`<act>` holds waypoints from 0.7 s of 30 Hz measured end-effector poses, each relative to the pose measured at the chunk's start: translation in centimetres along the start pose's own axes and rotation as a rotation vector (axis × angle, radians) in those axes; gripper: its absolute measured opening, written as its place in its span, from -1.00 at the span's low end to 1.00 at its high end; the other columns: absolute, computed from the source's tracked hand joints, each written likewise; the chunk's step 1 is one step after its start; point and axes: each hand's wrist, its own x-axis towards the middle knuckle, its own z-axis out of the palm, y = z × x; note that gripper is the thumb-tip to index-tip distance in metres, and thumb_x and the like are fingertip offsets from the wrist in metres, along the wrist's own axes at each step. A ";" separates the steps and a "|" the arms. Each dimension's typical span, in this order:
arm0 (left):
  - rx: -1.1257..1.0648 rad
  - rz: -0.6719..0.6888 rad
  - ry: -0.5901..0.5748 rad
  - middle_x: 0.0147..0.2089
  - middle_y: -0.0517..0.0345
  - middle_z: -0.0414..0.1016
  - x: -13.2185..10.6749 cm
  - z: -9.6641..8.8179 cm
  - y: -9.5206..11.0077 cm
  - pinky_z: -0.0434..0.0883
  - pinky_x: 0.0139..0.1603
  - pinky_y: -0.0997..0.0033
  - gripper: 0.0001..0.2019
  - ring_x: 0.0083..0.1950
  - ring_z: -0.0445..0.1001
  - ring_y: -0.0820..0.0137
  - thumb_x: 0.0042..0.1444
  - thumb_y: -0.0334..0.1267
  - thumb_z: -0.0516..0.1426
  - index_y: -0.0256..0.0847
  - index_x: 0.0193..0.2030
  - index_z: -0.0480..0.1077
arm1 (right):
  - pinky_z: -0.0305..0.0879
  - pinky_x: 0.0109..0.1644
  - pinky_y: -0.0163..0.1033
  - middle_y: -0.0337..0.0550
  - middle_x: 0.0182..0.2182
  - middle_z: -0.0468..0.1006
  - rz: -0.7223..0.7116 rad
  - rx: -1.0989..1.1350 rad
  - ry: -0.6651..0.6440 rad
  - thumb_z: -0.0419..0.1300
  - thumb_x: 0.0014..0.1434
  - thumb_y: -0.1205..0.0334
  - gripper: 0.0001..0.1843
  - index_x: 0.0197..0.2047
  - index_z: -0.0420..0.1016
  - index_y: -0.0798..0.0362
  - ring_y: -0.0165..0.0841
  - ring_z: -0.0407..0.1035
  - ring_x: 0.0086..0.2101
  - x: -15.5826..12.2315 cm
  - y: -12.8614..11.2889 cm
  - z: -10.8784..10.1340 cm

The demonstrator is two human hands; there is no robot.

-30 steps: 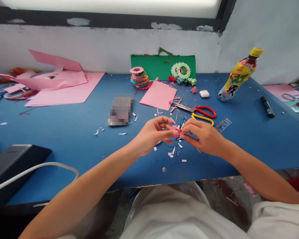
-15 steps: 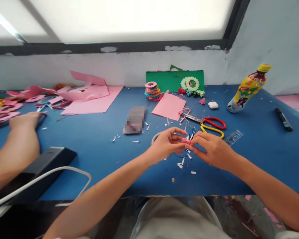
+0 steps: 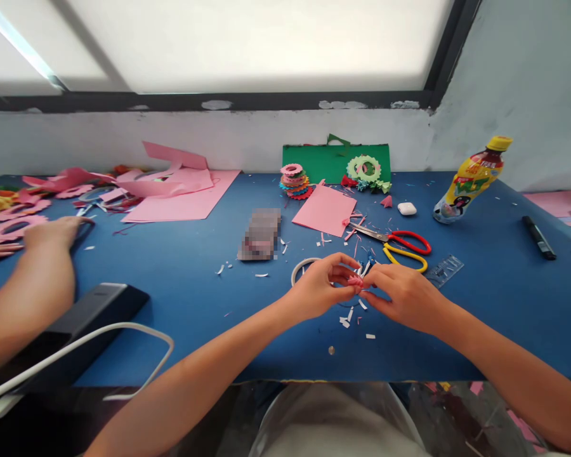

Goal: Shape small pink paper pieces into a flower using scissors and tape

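Between the fingertips of both hands is a small folded piece of pink paper (image 3: 354, 281), raised a little above the blue table (image 3: 195, 304). My left hand (image 3: 321, 285) pinches it from the left, and my right hand (image 3: 402, 295) grips its right side with thumb and fingers. Partly behind the left hand lies a white ring (image 3: 297, 271). Beyond the right hand, scissors (image 3: 394, 241) with one red and one yellow handle rest on the table, near a clear ruler (image 3: 445, 271). A sheet of pink paper (image 3: 326, 209) lies farther back.
A bottle (image 3: 473, 181) stands at the right, with a black marker (image 3: 538, 237) near it. A stack of scalloped paper rings (image 3: 294, 181) stands by a green sheet (image 3: 309, 158). At the left are another person's hand (image 3: 52, 235) and a dark box-like device (image 3: 99, 311) with a white cable (image 3: 118, 325).
The view has tilted slightly up, so things sit lower in it. My fingers have shifted slightly on the pink paper piece. The other person's hand stays over the left papers.
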 end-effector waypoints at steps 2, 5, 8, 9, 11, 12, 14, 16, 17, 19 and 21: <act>0.061 0.022 0.009 -0.34 0.11 0.47 -0.1 0.0 0.1 0.41 -0.29 0.46 -0.69 -0.28 0.48 0.43 -0.08 -0.37 0.24 -0.30 -0.16 0.31 | 0.29 -0.23 -0.23 -0.12 -0.32 0.51 0.013 -0.001 -0.007 0.08 0.20 0.21 -0.85 -0.19 0.37 0.07 -0.31 0.41 -0.29 0.0 0.0 0.0; 0.117 0.049 0.008 -0.32 0.10 0.47 -0.1 0.1 0.2 0.40 -0.29 0.46 -0.69 -0.27 0.48 0.41 -0.09 -0.40 0.22 -0.30 -0.15 0.31 | 0.29 -0.22 -0.24 -0.14 -0.30 0.52 0.029 0.004 -0.040 0.09 0.20 0.21 -0.83 -0.14 0.38 0.05 -0.32 0.42 -0.27 0.0 0.1 0.0; 0.147 0.075 0.008 -0.31 0.10 0.47 0.0 0.1 -0.1 0.41 -0.28 0.45 -0.70 -0.27 0.48 0.41 -0.07 -0.40 0.21 -0.30 -0.14 0.32 | 0.28 -0.22 -0.24 -0.15 -0.31 0.52 0.029 -0.008 -0.048 0.09 0.19 0.21 -0.83 -0.15 0.39 0.06 -0.31 0.42 -0.28 0.0 0.1 0.0; 0.156 0.086 0.012 -0.30 0.10 0.47 0.0 0.0 -0.2 0.41 -0.27 0.44 -0.71 -0.26 0.48 0.41 -0.05 -0.38 0.20 -0.30 -0.14 0.32 | 0.28 -0.23 -0.24 -0.14 -0.31 0.52 0.027 -0.018 -0.045 0.09 0.19 0.21 -0.82 -0.15 0.39 0.07 -0.31 0.42 -0.29 0.0 0.0 0.0; 0.170 0.109 0.026 -0.30 0.10 0.47 0.1 0.0 -0.5 0.41 -0.23 0.43 -0.73 -0.26 0.47 0.42 -0.03 -0.37 0.18 -0.30 -0.14 0.33 | 0.28 -0.24 -0.23 -0.13 -0.32 0.53 0.024 -0.045 -0.034 0.10 0.19 0.20 -0.81 -0.16 0.40 0.07 -0.30 0.42 -0.29 0.0 0.0 -0.1; 0.181 0.119 0.034 -0.30 0.10 0.48 0.2 0.0 -0.6 0.42 -0.22 0.43 -0.74 -0.25 0.47 0.43 -0.02 -0.38 0.18 -0.29 -0.15 0.33 | 0.27 -0.24 -0.23 -0.13 -0.32 0.53 0.024 -0.057 -0.030 0.10 0.19 0.20 -0.81 -0.15 0.41 0.07 -0.29 0.42 -0.30 -0.1 0.0 0.0; 0.219 0.134 0.052 -0.30 0.10 0.48 0.2 -0.1 -0.8 0.42 -0.26 0.45 -0.75 -0.26 0.47 0.43 -0.03 -0.40 0.16 -0.28 -0.15 0.33 | 0.27 -0.25 -0.23 -0.14 -0.32 0.54 0.031 -0.069 -0.028 0.10 0.19 0.19 -0.79 -0.14 0.42 0.07 -0.30 0.43 -0.30 -0.1 -0.1 0.0; 0.274 0.147 0.068 -0.29 0.10 0.49 0.1 -0.1 -1.0 0.44 -0.31 0.47 -0.74 -0.27 0.48 0.43 -0.03 -0.41 0.15 -0.26 -0.15 0.33 | 0.27 -0.25 -0.24 -0.14 -0.32 0.54 0.045 -0.067 -0.032 0.10 0.19 0.19 -0.79 -0.14 0.44 0.06 -0.31 0.43 -0.30 0.0 -0.1 0.1; 0.302 0.158 0.072 -0.28 0.10 0.49 0.1 -0.1 -1.1 0.44 -0.32 0.47 -0.74 -0.27 0.48 0.43 -0.03 -0.42 0.14 -0.25 -0.15 0.33 | 0.26 -0.25 -0.25 -0.14 -0.32 0.54 0.052 -0.068 -0.031 0.10 0.19 0.20 -0.79 -0.14 0.44 0.07 -0.31 0.43 -0.30 0.0 -0.1 0.1; 0.350 0.183 0.073 -0.26 0.11 0.50 0.0 -0.1 -1.3 0.47 -0.29 0.44 -0.74 -0.28 0.49 0.43 -0.02 -0.43 0.13 -0.23 -0.14 0.32 | 0.26 -0.26 -0.25 -0.15 -0.35 0.54 0.063 -0.075 -0.017 0.09 0.19 0.20 -0.80 -0.17 0.46 0.07 -0.32 0.43 -0.31 0.1 -0.1 0.1; 0.387 0.209 0.074 -0.25 0.11 0.51 0.0 -0.1 -1.4 0.48 -0.23 0.39 -0.75 -0.28 0.50 0.43 -0.01 -0.41 0.13 -0.21 -0.14 0.32 | 0.26 -0.29 -0.27 -0.17 -0.39 0.53 0.070 -0.083 0.014 0.09 0.19 0.21 -0.81 -0.20 0.49 0.07 -0.34 0.42 -0.34 0.1 -0.1 0.1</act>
